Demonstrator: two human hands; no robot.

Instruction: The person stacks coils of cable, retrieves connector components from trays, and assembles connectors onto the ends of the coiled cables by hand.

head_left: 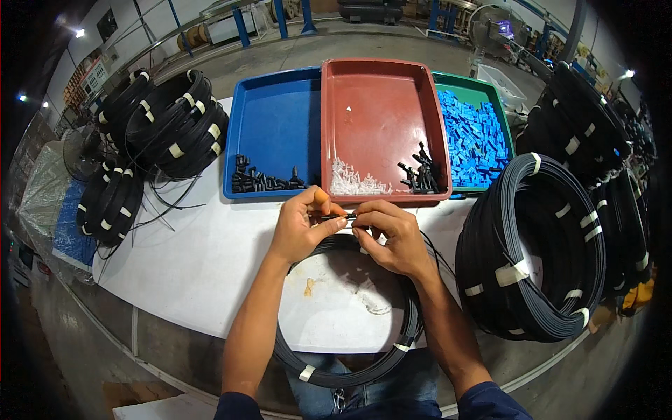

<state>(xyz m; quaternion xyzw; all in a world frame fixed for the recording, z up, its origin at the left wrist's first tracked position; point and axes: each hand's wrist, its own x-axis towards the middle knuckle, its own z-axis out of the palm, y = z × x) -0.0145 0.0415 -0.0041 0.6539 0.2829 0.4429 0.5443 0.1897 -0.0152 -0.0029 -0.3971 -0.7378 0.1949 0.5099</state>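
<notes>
Both my hands meet above the near edge of the red tray. My left hand (299, 227) pinches a slim black cable connector (339, 216) between thumb and fingers. From the other side, the fingertips of my right hand (393, 236) close on the same small piece; its far end is hidden by them. Below my hands, a coil of thin black cable (283, 343), bound with white tape, overhangs the table's front edge toward my lap. Loose cable strands run beside my right wrist. Whether the held piece joins this coil, I cannot tell.
A blue tray (276, 105) holds black connectors; the red tray (385, 94) holds small clear pieces and black parts. Blue pieces (472, 136) fill a green tray (505, 126). Taped cable coils stand at left (178, 129) and right (483, 245) on the white table (189, 280).
</notes>
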